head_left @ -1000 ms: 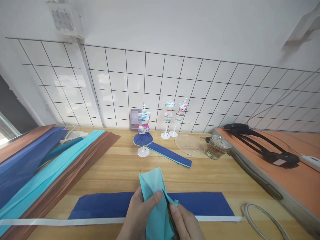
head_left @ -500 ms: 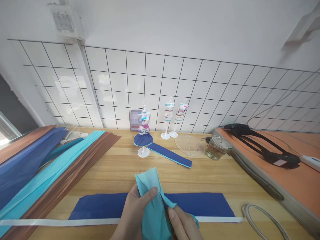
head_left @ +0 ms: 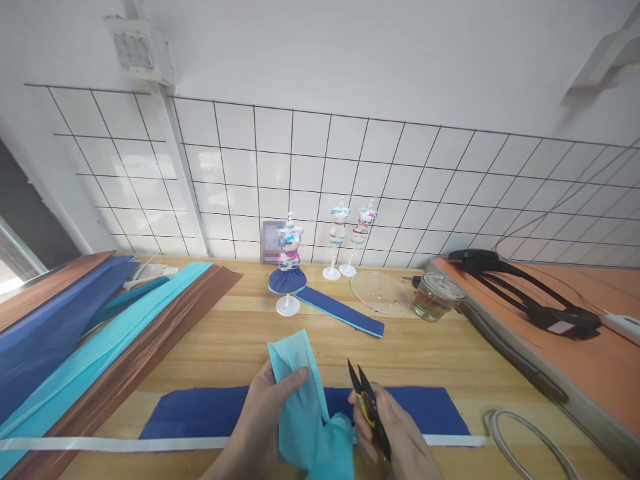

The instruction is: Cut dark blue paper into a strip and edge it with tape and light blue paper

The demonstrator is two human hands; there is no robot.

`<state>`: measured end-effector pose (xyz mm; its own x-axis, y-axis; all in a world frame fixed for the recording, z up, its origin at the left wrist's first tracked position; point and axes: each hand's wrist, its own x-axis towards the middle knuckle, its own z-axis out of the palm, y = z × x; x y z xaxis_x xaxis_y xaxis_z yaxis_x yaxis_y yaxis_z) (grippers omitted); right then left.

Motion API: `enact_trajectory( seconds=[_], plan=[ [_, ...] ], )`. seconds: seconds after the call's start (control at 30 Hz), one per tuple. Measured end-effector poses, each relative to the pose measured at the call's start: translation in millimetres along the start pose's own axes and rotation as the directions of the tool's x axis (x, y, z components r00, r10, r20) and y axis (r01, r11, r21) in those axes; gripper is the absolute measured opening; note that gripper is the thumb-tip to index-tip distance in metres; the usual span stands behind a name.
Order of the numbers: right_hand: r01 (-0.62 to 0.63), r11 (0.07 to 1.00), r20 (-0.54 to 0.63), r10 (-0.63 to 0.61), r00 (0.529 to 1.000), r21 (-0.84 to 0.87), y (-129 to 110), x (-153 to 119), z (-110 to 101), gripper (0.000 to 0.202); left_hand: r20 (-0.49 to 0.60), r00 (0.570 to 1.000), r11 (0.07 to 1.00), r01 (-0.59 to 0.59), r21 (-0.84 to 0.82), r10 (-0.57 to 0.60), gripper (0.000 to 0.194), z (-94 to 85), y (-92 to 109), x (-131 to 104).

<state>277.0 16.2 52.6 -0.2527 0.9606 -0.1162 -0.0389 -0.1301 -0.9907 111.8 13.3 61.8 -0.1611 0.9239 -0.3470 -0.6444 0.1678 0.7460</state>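
My left hand (head_left: pixel 267 417) pinches a light turquoise cloth (head_left: pixel 305 413), thumb on top, near the bottom centre. To its right, my right hand (head_left: pixel 397 433) is closed around small black thread snips (head_left: pixel 367 403) with a yellow part, blades slightly apart and pointing up and left. The snips are apart from the cloth. Beneath both hands a dark blue cloth strip (head_left: pixel 200 413) lies across the table, with a white tape (head_left: pixel 115 445) along its near edge.
A small mannequin in a blue skirt (head_left: pixel 287 280) stands behind, beside a narrow blue strip (head_left: pixel 343 311). Further back are two bare mannequins, a clear round plate (head_left: pixel 380 292) and a glass jar (head_left: pixel 436 297). Long folded cloths (head_left: pixel 120 340) lie left; a coiled cable (head_left: pixel 525 437) is right.
My right hand has moved right, away from the turquoise cloth, and the snips now show fully. The cloth's right part has dropped loose. My left hand has shifted slightly left.
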Motion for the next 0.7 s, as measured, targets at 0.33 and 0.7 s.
enact_trajectory(
  seconds=[0.33, 0.7],
  plan=[
    [0.071, 0.992, 0.004, -0.071, 0.997, -0.105, 18.1, 14.5, 3.2, 0.039, 0.151, 0.986, 0.995, 0.053, 0.090, -0.066, 0.041, 4.2, -36.0, -6.3],
    [0.032, 0.991, -0.030, -0.036, 0.999, -0.129, 8.5, 10.7, 8.2, 0.042, 0.150, 0.984, 0.993, 0.090, 0.080, -0.101, 0.038, 6.2, -26.5, -8.0]
  ],
)
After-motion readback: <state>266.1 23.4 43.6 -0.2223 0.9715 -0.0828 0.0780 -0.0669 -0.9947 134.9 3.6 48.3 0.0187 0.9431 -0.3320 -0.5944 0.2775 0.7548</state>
